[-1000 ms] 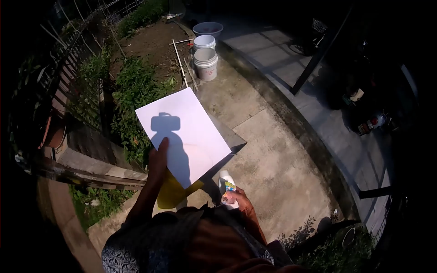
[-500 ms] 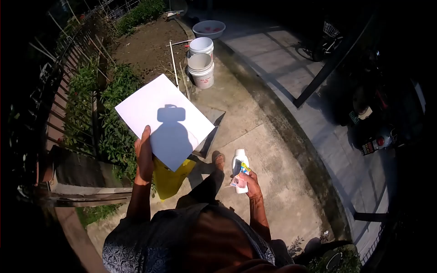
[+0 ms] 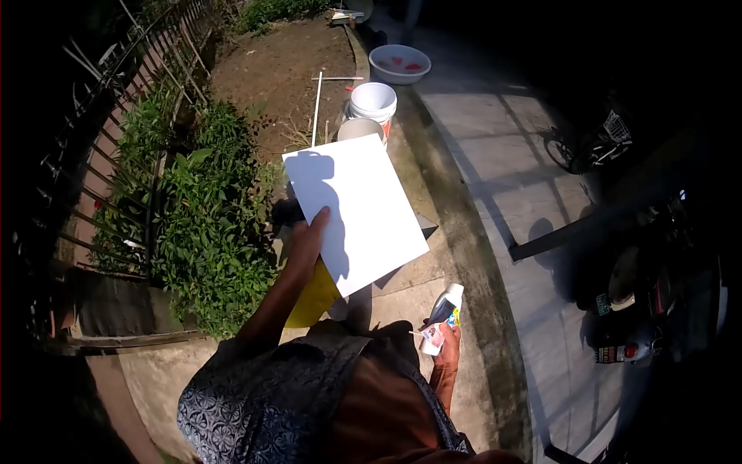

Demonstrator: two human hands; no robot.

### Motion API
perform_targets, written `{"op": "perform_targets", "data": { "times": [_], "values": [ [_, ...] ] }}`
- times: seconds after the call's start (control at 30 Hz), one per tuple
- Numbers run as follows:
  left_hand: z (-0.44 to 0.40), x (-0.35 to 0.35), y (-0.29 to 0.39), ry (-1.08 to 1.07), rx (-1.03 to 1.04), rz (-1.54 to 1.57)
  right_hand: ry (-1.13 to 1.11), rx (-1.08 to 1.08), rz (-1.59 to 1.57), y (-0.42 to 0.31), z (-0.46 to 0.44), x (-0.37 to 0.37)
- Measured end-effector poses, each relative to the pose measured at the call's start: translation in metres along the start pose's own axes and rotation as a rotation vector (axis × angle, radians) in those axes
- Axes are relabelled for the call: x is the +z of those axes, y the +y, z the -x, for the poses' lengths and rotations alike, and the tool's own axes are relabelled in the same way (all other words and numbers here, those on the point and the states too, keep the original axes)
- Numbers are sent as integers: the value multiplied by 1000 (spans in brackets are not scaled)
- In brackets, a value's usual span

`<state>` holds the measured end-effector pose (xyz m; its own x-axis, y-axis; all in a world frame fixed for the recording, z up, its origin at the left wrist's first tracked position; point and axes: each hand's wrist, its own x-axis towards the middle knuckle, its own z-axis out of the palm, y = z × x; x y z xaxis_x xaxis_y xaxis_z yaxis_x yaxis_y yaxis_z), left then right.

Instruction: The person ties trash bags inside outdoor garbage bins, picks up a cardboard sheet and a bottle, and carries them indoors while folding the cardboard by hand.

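Note:
A white flat sheet or panel (image 3: 386, 209), with a shadow of a head and shoulders on it, is in my left hand (image 3: 311, 233). My left thumb lies on its face; the other fingers are hidden beneath. Something yellow (image 3: 313, 298) hangs below the panel by my left forearm. Lower right, my right hand (image 3: 448, 346) is wrapped round a white bottle (image 3: 450, 295) with a dark patch. A small colourful packet (image 3: 434, 337) is held against the bottle in the same hand.
White buckets (image 3: 373, 99) stand beyond the panel, with a round basin (image 3: 399, 65) of reddish things behind them. Leafy plants (image 3: 205, 224) and a metal fence line the left. A bicycle (image 3: 591, 145) is in shade at the right, near a dark post (image 3: 572, 236).
The view has swung, and the panel has turned and sits further right in it. Both hands keep their holds. The bottle has tilted to the right.

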<state>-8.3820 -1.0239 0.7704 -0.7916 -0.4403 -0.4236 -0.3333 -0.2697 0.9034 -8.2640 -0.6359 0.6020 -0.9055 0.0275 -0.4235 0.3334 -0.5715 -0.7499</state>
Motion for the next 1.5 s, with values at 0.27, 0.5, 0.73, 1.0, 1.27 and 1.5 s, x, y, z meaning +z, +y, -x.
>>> {"op": "perform_targets", "data": {
  "times": [0.27,0.5,0.73,1.0,1.27,1.5],
  "values": [
    [-129,141,32,2,9,129,-24,48,3,-55,-196,-9],
    [-246,331,100,66,-38,76,-14,133,-20,-168,-403,-10],
    [-369,450,187,151,57,112,-8,97,113,-317,-576,36],
    [-510,509,272,336,286,303,-131,191,129,-398,-778,110],
    [-711,561,380,557,394,267,-36,161,106,-436,-982,137],
    [-862,598,487,620,387,219,-56,197,143,-513,-1125,228]
  ]
}}
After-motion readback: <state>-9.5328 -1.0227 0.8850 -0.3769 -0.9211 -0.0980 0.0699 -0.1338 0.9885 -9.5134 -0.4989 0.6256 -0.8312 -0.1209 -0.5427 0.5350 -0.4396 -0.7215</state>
